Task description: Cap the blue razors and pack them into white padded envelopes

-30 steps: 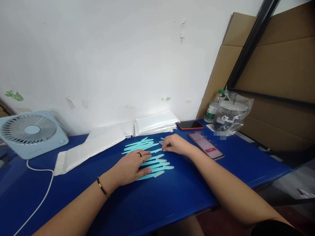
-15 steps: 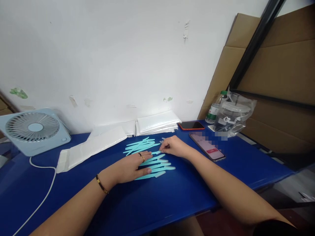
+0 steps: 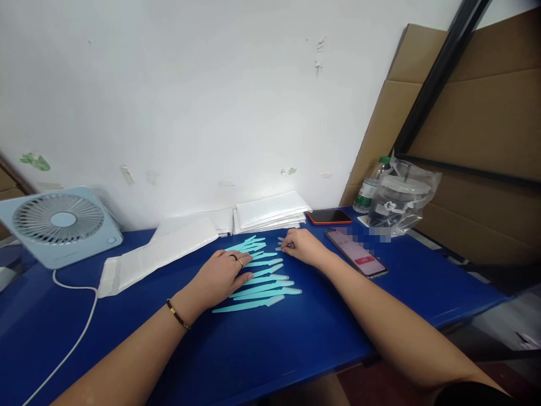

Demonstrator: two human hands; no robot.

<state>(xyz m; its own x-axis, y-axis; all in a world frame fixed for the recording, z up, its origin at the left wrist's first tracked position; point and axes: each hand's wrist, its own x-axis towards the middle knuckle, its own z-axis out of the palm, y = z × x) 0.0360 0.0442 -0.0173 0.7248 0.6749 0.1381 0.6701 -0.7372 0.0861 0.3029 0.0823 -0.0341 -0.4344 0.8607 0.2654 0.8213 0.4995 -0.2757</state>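
Several turquoise eyebrow razors (image 3: pixel 249 306) lie roughly side by side on the blue table, blade ends to the right, some with pale translucent caps. Behind them, more razors (image 3: pixel 255 241) lie crossed in a loose pile. My left hand (image 3: pixel 220 275) rests palm down over the handles, fingers stretched out and thumb apart; it hides parts of the razors. To the right of the pile, my right hand (image 3: pixel 301 246) pinches at a few small translucent blade caps (image 3: pixel 279 248), with one seemingly between thumb and fingertips.
White padded mailers (image 3: pixel 270 211) are stacked against the wall, and another mailer (image 3: pixel 160 256) stretches left. A blue fan (image 3: pixel 63 225) stands at left with its cable. Two phones, one orange-edged (image 3: pixel 328 216) and one lit (image 3: pixel 357 252), a bottle (image 3: pixel 368 192) and a bagged cup (image 3: pixel 401 197) are at right.
My right hand has moved slightly back and right, off a razor's blade end to the loose caps. My left hand has slid back and left, uncovering more of the front razors.
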